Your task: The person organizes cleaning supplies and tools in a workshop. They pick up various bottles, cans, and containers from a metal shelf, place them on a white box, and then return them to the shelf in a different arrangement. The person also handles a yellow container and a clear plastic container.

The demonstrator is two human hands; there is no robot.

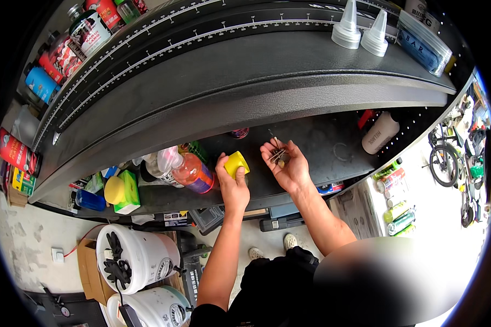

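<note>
My left hand (233, 184) holds a yellow cup-shaped object (236, 163), tilted, over a black shelf (323, 151). To its right, my right hand (288, 167) is palm up with several small metal pieces (279, 157) lying in it, among them thin bits or screws. The fingers of that hand are loosely curled around them. Beside my left hand stands a spray bottle of orange liquid (193, 173) with a pinkish head. What the yellow object contains cannot be seen.
A green-and-white box (127, 192), a round yellow sponge or pad (114, 190) and a blue bottle (90, 200) sit at the shelf's left. A grey bottle (380, 133) is at its right. Above is another black shelf (245, 61) with clear nozzle caps (347, 30). White buckets (143, 257) stand below left.
</note>
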